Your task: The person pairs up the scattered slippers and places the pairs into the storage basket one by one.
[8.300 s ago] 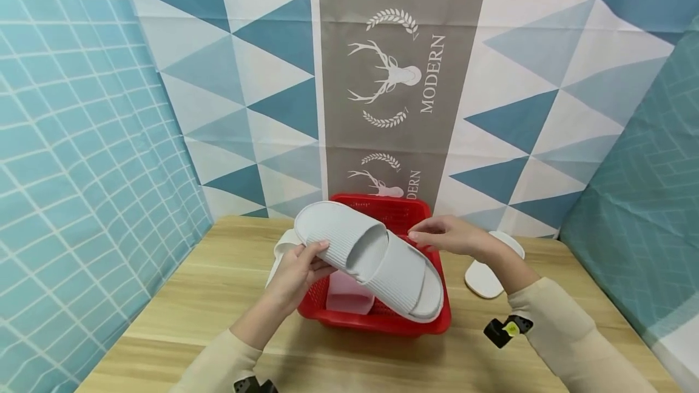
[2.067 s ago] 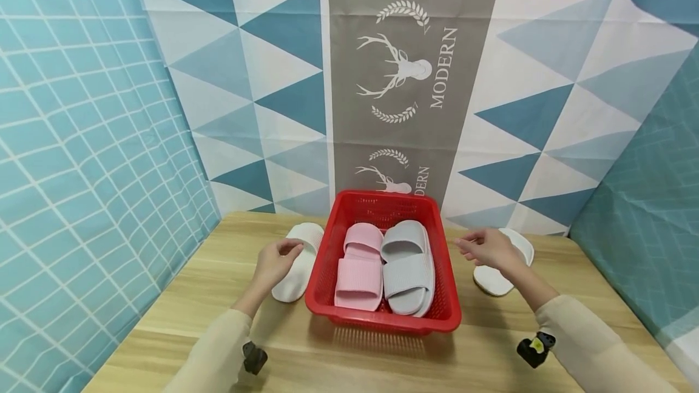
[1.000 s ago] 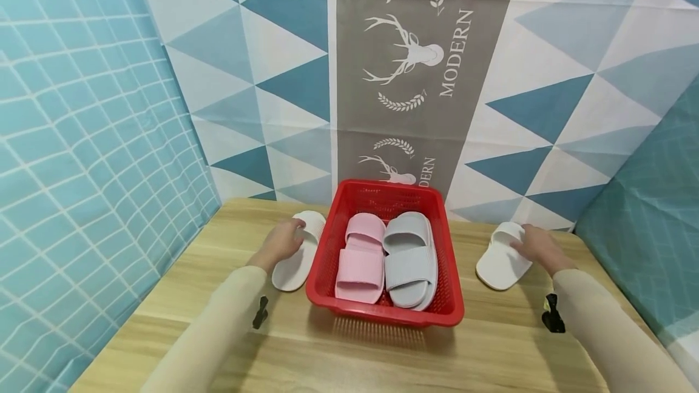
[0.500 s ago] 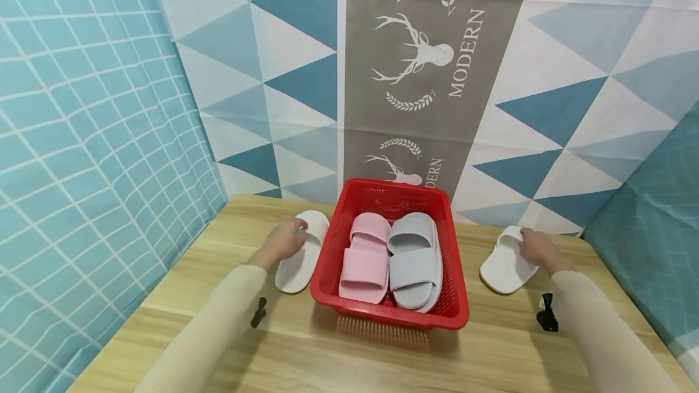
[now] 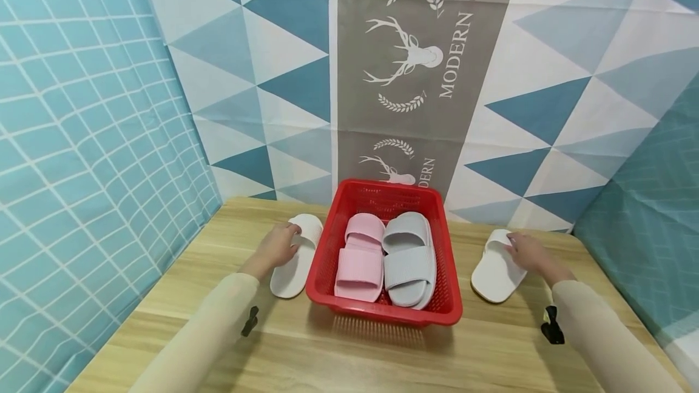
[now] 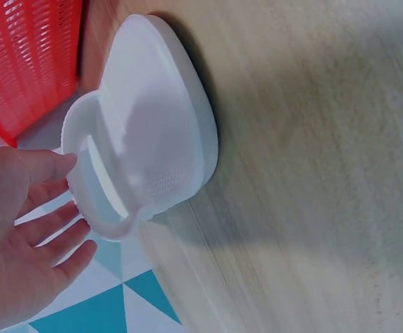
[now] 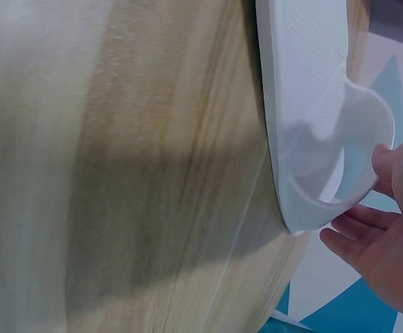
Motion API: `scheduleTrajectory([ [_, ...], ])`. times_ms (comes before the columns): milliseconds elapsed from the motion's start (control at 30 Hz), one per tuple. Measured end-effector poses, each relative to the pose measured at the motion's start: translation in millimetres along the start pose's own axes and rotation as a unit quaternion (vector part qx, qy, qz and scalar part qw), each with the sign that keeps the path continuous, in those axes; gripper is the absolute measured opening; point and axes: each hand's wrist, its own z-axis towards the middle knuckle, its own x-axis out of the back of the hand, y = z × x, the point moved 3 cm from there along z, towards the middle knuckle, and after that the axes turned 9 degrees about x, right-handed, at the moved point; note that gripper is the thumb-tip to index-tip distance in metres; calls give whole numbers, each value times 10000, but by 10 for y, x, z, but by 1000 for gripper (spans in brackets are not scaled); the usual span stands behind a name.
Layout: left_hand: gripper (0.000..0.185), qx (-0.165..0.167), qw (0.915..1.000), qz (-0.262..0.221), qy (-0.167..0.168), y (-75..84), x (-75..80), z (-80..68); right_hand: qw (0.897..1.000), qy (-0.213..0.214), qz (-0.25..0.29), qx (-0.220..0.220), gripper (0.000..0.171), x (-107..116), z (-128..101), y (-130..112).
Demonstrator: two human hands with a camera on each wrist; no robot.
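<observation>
A red mesh basket [image 5: 382,315] sits mid-table with a pink slipper [image 5: 360,259] and a grey slipper [image 5: 409,259] side by side inside it. One white slipper [image 5: 295,256] lies left of the basket, and my left hand [image 5: 284,240] touches its far, strap end. In the left wrist view the left hand [image 6: 28,222] has straight fingers, thumb against the strap of the white slipper [image 6: 152,132]. Another white slipper [image 5: 491,272] lies right of the basket. My right hand [image 5: 516,246] rests at its far end, with loose fingers [image 7: 354,232] beside the slipper's [image 7: 312,104] toe edge.
The wooden table [image 5: 349,356] is boxed in by a patterned curtain at the back and blue tiled-print sheets on both sides. Bare wood runs along the front edge. The basket's side [image 6: 28,62] stands close to the left slipper.
Earlier I set the grey slipper into the basket beside the pink one. Both hands then spread out to the white slippers. In the last half second they stay there; the right slipper has shifted slightly nearer.
</observation>
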Motion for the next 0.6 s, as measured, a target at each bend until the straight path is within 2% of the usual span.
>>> scheduleTrajectory([
  [167, 31, -97, 9999, 57, 105, 15, 11, 38, 9995, 200, -16, 259, 38, -17, -88, -88],
  [267, 33, -166, 9998, 35, 53, 20, 3, 87, 9992, 255, -90, 307, 37, -26, -138, -143],
  [433, 39, -382, 9984, -30, -411, -9, -29, 217, 9987, 301, -95, 408, 36, -26, -206, -262],
  [600, 46, -704, 9935, 6, -895, -18, -34, 367, 9981, 330, 19, 527, 37, 3, -242, -338],
])
